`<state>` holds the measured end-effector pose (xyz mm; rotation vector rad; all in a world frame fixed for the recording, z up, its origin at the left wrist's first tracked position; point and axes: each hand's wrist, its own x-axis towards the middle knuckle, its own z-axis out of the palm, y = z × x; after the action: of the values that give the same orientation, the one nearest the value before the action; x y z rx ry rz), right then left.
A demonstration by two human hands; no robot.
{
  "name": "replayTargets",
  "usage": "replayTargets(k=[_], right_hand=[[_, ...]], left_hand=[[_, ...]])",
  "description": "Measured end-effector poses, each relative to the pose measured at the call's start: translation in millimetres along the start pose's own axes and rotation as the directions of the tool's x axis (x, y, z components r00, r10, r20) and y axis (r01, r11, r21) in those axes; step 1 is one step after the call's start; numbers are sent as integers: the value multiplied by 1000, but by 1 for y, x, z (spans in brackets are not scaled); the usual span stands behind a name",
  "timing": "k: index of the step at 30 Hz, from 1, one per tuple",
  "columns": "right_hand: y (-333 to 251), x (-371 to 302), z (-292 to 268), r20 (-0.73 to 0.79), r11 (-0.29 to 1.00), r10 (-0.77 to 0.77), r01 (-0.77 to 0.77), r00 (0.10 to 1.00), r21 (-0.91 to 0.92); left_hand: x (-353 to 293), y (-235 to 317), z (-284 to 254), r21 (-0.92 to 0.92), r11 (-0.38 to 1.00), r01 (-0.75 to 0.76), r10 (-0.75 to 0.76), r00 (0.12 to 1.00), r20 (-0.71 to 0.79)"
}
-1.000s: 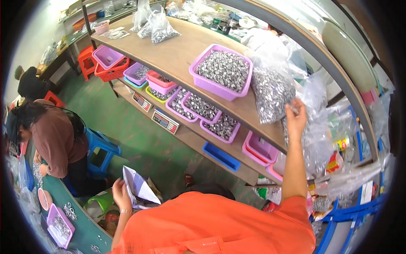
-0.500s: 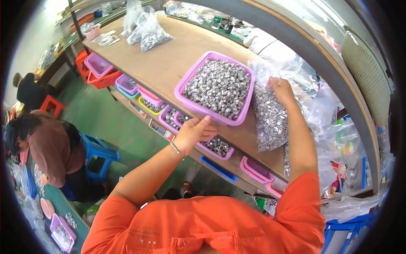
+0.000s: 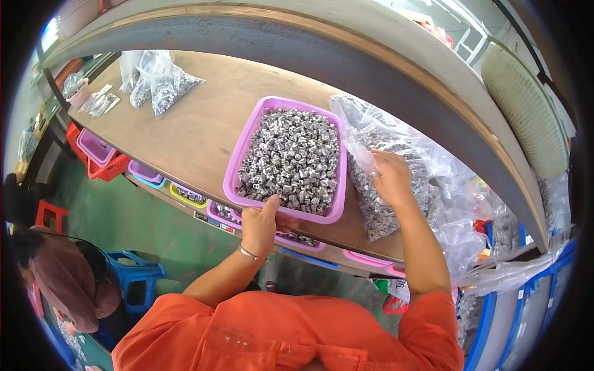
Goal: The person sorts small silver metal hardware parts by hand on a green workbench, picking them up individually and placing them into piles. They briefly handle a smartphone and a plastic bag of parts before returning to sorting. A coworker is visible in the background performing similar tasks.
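A purple-pink plastic basin (image 3: 341,185) full of small silvery metal pieces (image 3: 289,157) stands on the brown shelf board. My left hand (image 3: 260,229) is at its near rim, thumb over the edge and fingers below it. Right of the basin lies a clear plastic bag (image 3: 377,213) with similar silvery metal pieces. My right hand (image 3: 394,180) has its fingers closed on the bag's loose film, near the basin's right side; the fingertips are partly hidden by the plastic.
Clear bags of parts (image 3: 162,83) lie at the shelf's far left. An upper shelf beam (image 3: 297,31) crosses above my hands. Colored basins (image 3: 189,195) sit on a lower shelf. At the left, a person (image 3: 68,278) sits near a blue stool (image 3: 133,278).
My view has turned and come closer to the shelf. My left hand has gone from spread beside the basin to its near rim. My right hand remains at the bag.
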<state>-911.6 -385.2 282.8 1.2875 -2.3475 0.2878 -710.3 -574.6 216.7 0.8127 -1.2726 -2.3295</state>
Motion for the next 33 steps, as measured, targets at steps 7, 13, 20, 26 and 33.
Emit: replayTargets(k=[7,13,20,26,33], right_hand=[[15,-11,7,51,711,505,-448,862,542],[25,-28,13,-46,897,386,-364,921,251],[2,-14,19,-232,921,355,-295,906,255],[4,-1,32,-474,898,441,-376,762,231],[55,-38,56,-479,795,606,-468,635,386]], left_hand=[[61,36,-54,66,995,-80,89,983,-158],[106,68,-105,343,935,-95,105,994,-10],[67,141,-31,429,658,-620,592,777,215],[63,63,119,6,990,143,-114,758,642],[91,11,179,-83,991,105,-40,827,560]])
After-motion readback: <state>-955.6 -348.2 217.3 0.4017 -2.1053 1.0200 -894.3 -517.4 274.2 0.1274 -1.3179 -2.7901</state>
